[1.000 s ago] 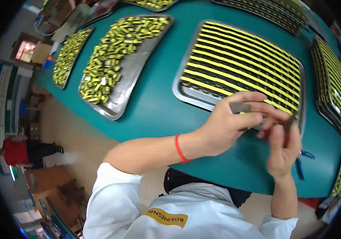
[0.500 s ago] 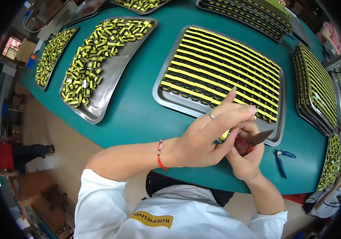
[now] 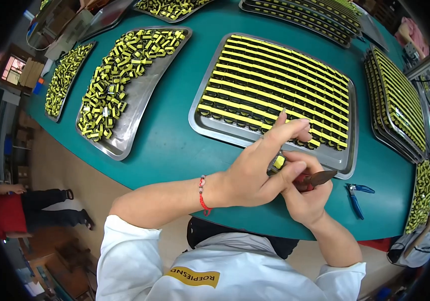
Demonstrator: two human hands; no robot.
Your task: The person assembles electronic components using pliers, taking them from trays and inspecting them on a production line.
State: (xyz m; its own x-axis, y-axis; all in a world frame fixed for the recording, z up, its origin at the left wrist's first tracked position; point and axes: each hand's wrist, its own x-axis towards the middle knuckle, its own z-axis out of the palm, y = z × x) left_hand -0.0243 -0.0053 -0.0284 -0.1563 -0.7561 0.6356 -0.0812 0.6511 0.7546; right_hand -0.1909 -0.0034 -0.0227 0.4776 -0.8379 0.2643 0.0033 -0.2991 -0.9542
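Observation:
Both my hands meet above the near edge of a metal tray [image 3: 195, 118] filled with rows of small black parts topped in yellow. Between the thumb and curled fingers of my left hand [image 3: 247, 175] is one small yellow-and-black part [image 3: 278, 162], half covered by the fingers. That hand's upper fingers stick out over the tray. Closed around a red-handled tool with a dark pointed end [image 3: 322, 177], my right hand [image 3: 306, 200] has its fingertips against the part and the left thumb. Most of the tool's handle is hidden.
Blue-handled pliers [image 3: 356, 200] lie on the green table [image 3: 170, 145] to the right. A tray [image 3: 137, 108] of loose parts stands left. Stacked trays [image 3: 400, 105] fill the right side, with more [image 3: 300, 22] at the back. A person in red [image 3: 12, 210] is at far left.
My hands stay together at the part, with the left fingers slightly lower and the tool's tip turned flatter. The view has shifted a little; the person in red shows more.

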